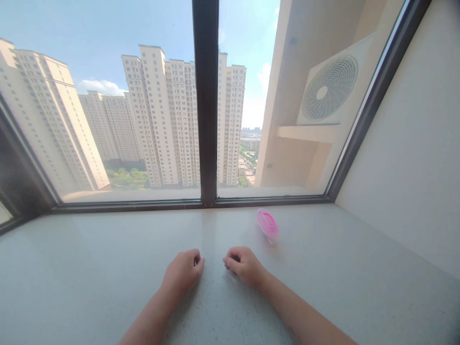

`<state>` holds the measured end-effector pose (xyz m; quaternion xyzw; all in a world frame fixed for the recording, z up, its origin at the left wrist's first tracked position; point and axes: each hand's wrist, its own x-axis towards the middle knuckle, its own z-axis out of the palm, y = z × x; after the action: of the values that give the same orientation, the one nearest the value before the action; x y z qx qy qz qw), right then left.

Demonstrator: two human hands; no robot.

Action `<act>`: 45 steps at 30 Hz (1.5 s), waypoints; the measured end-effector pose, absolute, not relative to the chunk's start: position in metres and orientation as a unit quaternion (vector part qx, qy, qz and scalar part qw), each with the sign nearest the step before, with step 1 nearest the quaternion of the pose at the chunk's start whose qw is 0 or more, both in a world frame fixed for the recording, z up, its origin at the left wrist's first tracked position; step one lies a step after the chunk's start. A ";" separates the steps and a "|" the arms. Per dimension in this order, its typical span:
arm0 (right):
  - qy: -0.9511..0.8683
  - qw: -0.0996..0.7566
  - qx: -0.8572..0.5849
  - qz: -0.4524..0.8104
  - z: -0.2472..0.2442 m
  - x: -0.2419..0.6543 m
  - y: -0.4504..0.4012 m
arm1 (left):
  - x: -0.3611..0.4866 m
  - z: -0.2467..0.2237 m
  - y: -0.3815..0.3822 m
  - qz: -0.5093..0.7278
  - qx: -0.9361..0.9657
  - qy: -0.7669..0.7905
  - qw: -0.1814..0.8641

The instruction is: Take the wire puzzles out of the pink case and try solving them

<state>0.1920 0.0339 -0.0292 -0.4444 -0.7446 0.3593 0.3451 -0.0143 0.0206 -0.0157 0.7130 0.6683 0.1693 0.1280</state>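
My left hand (pixel 182 269) rests on the pale windowsill (pixel 108 268), its fingers curled in and the thumb near the index finger. Facing it across a small gap, my right hand (pixel 245 264) lies in the same loosely closed shape. Nothing shows in either hand. Beyond my right hand, a bit to its right, stands a small see-through plastic container with a bright pink lid (pixel 267 222). A raised loop, perhaps a handle, shows on the lid. Neither hand touches the container, and what is inside it is too blurred to make out.
Dark window frame bars (pixel 206 105) edge the back of the sill, with glass between them. A white side wall (pixel 413 143) bounds the right. Outside the glass are tall apartment blocks (pixel 154 120) and an air conditioner unit (pixel 330 88) on a ledge.
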 end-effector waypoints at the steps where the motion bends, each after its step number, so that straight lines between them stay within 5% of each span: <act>1: -0.744 0.345 -0.444 0.361 -0.029 0.192 0.034 | -0.015 -0.017 0.021 0.171 0.713 0.668 0.128; 38: -0.757 0.333 -0.445 0.342 -0.026 0.188 0.034 | -0.017 -0.014 0.021 0.152 0.714 0.671 0.129; 45: -0.759 0.391 -0.435 0.286 -0.024 0.189 0.033 | -0.019 -0.015 0.022 0.156 0.718 0.667 0.125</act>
<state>0.1894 0.0332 -0.0240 -0.4351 -0.7590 0.2858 0.3912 -0.0194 0.0217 -0.0147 0.7179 0.6668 0.1557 0.1255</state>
